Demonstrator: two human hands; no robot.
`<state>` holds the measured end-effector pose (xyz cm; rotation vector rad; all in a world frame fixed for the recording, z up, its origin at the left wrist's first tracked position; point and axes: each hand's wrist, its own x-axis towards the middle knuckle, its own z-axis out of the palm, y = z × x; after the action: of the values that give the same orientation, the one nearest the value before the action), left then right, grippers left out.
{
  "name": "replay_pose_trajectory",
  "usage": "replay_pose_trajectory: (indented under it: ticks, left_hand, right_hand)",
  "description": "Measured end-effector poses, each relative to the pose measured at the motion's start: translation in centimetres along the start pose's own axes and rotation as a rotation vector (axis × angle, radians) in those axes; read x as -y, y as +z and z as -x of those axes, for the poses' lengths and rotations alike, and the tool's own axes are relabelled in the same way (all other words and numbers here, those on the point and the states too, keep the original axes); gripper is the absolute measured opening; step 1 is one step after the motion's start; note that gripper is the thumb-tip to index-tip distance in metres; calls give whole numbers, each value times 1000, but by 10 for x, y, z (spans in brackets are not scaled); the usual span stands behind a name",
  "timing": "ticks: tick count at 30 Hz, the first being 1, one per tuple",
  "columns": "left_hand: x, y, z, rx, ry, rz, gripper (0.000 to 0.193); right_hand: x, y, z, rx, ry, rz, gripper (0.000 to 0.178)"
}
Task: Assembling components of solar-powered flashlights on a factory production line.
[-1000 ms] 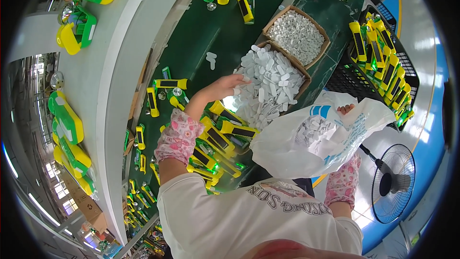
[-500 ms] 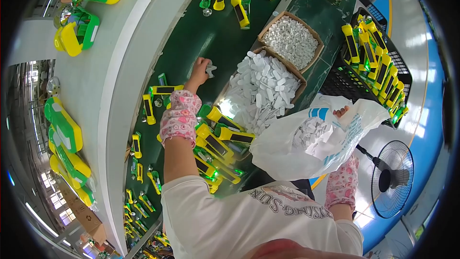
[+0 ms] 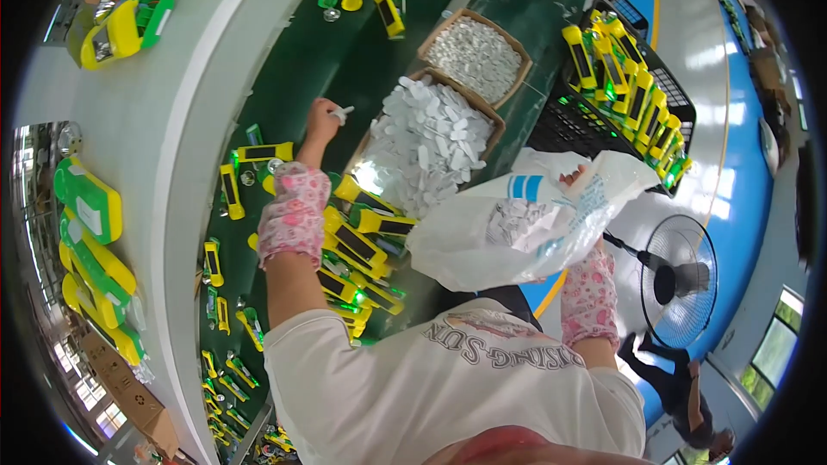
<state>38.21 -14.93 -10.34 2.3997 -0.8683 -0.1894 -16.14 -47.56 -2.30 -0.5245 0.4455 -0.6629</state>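
My left hand (image 3: 320, 119) is closed in a pinch on a small white plastic piece (image 3: 342, 114), over the dark green belt (image 3: 289, 77). A translucent white plastic bag (image 3: 457, 250) with blue print is in my right hand (image 3: 572, 176). Its fingertips show over the bag's rim, while the bag hides the rest. White pieces (image 3: 515, 222) lie inside the bag. Between my hands stands a cardboard box (image 3: 497, 131) heaped with oblong white plastic pieces (image 3: 431, 133). Below my left hand, yellow and green flashlights (image 3: 355, 241) with dark panels lie in a pile, some of them lit.
Behind the heaped box is another box of smaller white pieces (image 3: 474, 56). A black crate (image 3: 560, 125) full of flashlights stands at right, above a black fan (image 3: 679, 280). Larger green-yellow lamps (image 3: 90, 198) line the grey ledge (image 3: 185, 146). A person (image 3: 680, 387) appears lower right.
The whole view has shifted, so the scene sits further left and higher. Both hands keep their holds. A person has come into view at the lower right.
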Motion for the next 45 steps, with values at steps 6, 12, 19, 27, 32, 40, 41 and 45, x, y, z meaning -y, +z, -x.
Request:
replay_pose_trajectory:
  ticks: [6,12,19,27,32,40,41,45]
  left_hand:
    - [-131,-41,57,348,117,56,41]
    - [-274,-70,192,537,151,246,78]
    - [-345,-34,434,555,-256,22,110]
    - [-424,17,606,77,-97,564,115]
    - [-447,36,690,-342,-384,472,92]
    - [-391,59,919,-660,-861,726,48]
    - [-390,64,946,-695,-885,728,48]
    - [-379,58,1056,-974,-1256,408,45]
  right_hand:
    - [10,-36,10,68,22,-100,44]
    - [35,-33,45,-26,76,-138,44]
    - [59,-127,75,306,350,-8,49]
    - [9,-94,165,573,658,-52,56]
    - [-15,16,303,698,997,121,62]
    - [-123,52,492,739,1676,306,45]
    - [-140,48,517,909,1538,450,41]
    - [-231,14,597,1662,952,950,44]
